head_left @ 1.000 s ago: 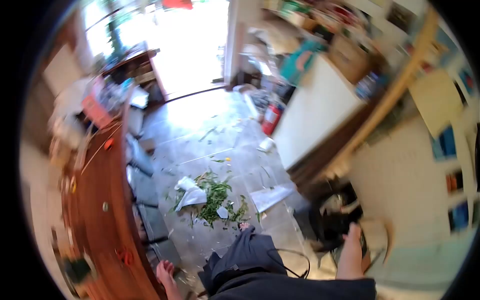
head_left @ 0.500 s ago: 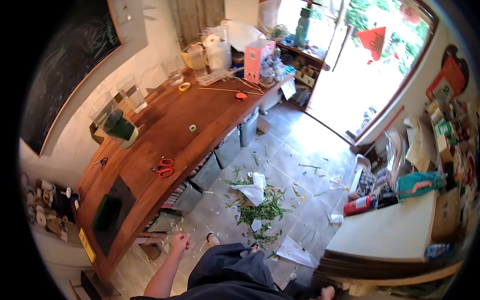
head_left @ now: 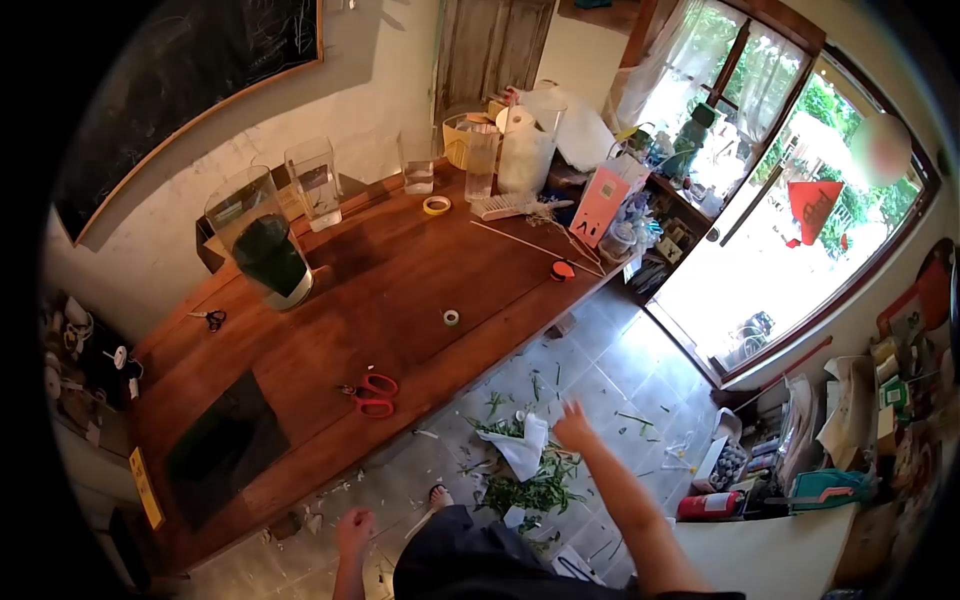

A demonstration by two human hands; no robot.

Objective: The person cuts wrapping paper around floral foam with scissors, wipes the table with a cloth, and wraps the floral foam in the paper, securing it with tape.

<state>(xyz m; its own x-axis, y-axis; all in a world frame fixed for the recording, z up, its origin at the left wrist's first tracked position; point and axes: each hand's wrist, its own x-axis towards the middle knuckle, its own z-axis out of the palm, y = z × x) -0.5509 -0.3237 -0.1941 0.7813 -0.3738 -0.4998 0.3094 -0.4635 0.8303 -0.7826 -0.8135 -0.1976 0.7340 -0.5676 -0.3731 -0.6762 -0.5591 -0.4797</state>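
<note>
My left hand [head_left: 355, 532] hangs at the bottom of the view, beside the table's front edge, its fingers curled in and nothing visible in them. Reaching forward over the floor, my right hand [head_left: 573, 427] has a finger extended and holds nothing visible. Below and left of it lie green leaf cuttings [head_left: 530, 486] with a crumpled white sheet [head_left: 524, 448] on them. On the wooden table [head_left: 400, 285] are red-handled scissors [head_left: 372, 396], a small tape roll [head_left: 451, 318], a yellow tape roll [head_left: 436, 205] and a dark mat [head_left: 225, 450].
Glass vases [head_left: 315, 185] line the table's back, one holding a dark green block [head_left: 272, 255]. A pink box [head_left: 599, 205] stands at the far end. On the right are an open doorway [head_left: 735, 260], a fire extinguisher [head_left: 710, 505] and a white surface [head_left: 770, 550].
The view has swung toward the table. My right hand has come up from the lower right and now reaches over the floor. My left hand sits lower in view.
</note>
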